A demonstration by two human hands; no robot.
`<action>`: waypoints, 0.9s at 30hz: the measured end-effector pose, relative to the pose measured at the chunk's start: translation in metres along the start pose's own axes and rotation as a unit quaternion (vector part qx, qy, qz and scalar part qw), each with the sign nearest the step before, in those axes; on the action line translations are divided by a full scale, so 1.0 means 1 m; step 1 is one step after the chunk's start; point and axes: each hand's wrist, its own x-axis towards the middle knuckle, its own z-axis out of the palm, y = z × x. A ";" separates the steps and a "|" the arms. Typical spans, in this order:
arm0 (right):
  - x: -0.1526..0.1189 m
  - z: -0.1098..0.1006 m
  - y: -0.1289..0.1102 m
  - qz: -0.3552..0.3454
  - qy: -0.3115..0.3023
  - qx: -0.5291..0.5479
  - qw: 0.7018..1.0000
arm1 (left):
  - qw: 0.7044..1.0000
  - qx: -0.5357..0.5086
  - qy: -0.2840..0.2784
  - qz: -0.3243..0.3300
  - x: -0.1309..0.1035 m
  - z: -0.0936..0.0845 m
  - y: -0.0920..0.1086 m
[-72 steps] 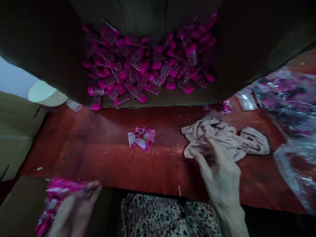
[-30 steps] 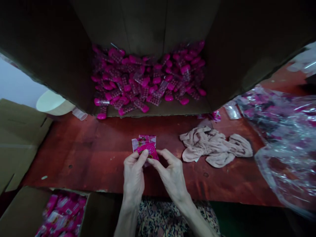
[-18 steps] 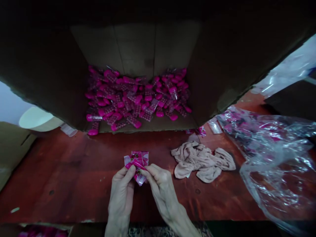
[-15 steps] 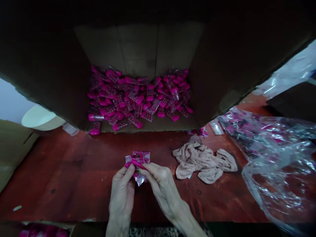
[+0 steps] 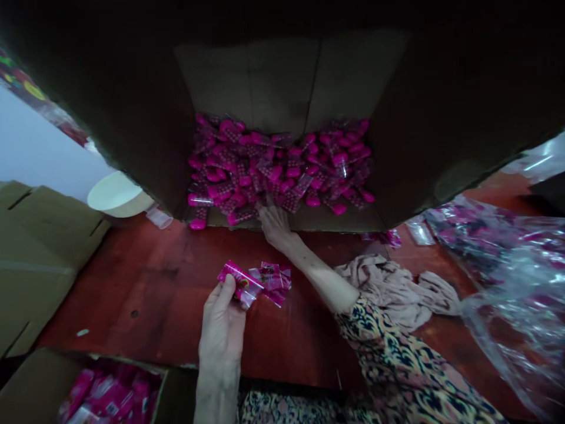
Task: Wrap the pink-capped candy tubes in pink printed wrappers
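Observation:
My left hand [image 5: 223,324] pinches a pink printed plastic sleeve [image 5: 241,282] with a clear lower end, thumb on top, just above the red table. Beside it on the table lie several similar pink sleeves [image 5: 276,282]. My right hand [image 5: 274,224] reaches over the near edge of a large cardboard box [image 5: 348,70] lying open toward me. Its fingertips are at the front of a heap of small clear tubes with bright pink caps [image 5: 339,209] and small balls inside. Dim light and the heap hide whether those fingers grip a tube.
A crumpled beige cloth [image 5: 397,288] lies right of my forearm. Clear plastic bags with pink pieces [image 5: 498,235] spread along the right side. A pale round tub [image 5: 117,197] stands left of the box. At lower left, a smaller carton [image 5: 35,383] holds pink packed pieces.
My right hand has left the sleeve and moved forward into the box's heap. My left hand keeps the sleeve, now tilted and apart from the others. The view has shifted left.

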 end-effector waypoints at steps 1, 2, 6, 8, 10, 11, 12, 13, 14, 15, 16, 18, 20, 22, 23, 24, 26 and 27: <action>0.000 0.004 0.003 -0.001 -0.010 -0.001 1.000 | 1.000 0.002 -0.002 0.004 0.000 0.000 0.001; -0.002 0.005 0.005 0.000 -0.016 -0.002 1.000 | 1.000 0.001 -0.002 0.005 0.000 0.000 0.002; -0.015 -0.006 0.011 0.019 -0.011 0.009 1.000 | 1.000 -0.019 0.004 0.000 0.000 0.004 0.004; -0.023 -0.017 0.013 0.035 0.009 0.026 0.999 | 1.000 -0.028 0.010 -0.010 -0.001 0.009 0.004; -0.032 -0.027 0.017 0.061 0.041 0.058 0.996 | 0.999 -0.040 0.024 -0.023 -0.003 0.015 0.004; -0.037 -0.031 0.019 0.077 0.057 0.082 0.992 | 0.998 -0.046 0.031 -0.030 -0.004 0.017 0.003; -0.044 -0.034 0.022 0.093 0.071 0.110 0.987 | 0.997 -0.053 0.038 -0.039 -0.004 0.019 0.002; -0.053 -0.037 0.025 0.108 0.081 0.143 0.980 | 0.996 -0.058 0.042 -0.048 -0.005 0.021 0.001; -0.063 -0.039 0.027 0.120 0.087 0.178 0.973 | 0.995 -0.063 0.045 -0.057 -0.005 0.022 0.000; -0.074 -0.041 0.028 0.127 0.089 0.210 0.965 | 0.995 -0.067 0.045 -0.065 -0.005 0.023 -0.001; -0.087 -0.042 0.028 0.133 0.092 0.246 0.956 | 0.994 -0.070 0.045 -0.071 -0.005 0.024 -0.003; -0.115 -0.045 0.023 0.145 0.107 0.328 0.927 | 0.993 -0.076 0.040 -0.075 -0.004 0.026 -0.007; -0.140 -0.048 0.013 0.186 0.161 0.508 0.826 | 0.994 -0.076 0.036 -0.076 -0.005 0.029 -0.011; -0.158 -0.050 0.002 0.218 0.194 0.599 0.746 | 0.994 -0.067 0.033 -0.075 -0.007 0.034 -0.015; -0.164 -0.050 -0.003 0.227 0.202 0.619 0.724 | 0.995 -0.061 0.033 -0.073 -0.008 0.037 -0.017; -0.169 -0.050 -0.007 0.230 0.204 0.630 0.713 | 0.996 -0.055 0.032 -0.069 -0.010 0.039 -0.019; -0.173 -0.050 -0.013 0.227 0.200 0.640 0.706 | 0.997 -0.041 0.019 -0.057 -0.015 0.043 -0.023; -0.174 -0.049 -0.015 0.223 0.197 0.644 0.705 | 0.998 -0.031 0.007 -0.049 -0.018 0.045 -0.025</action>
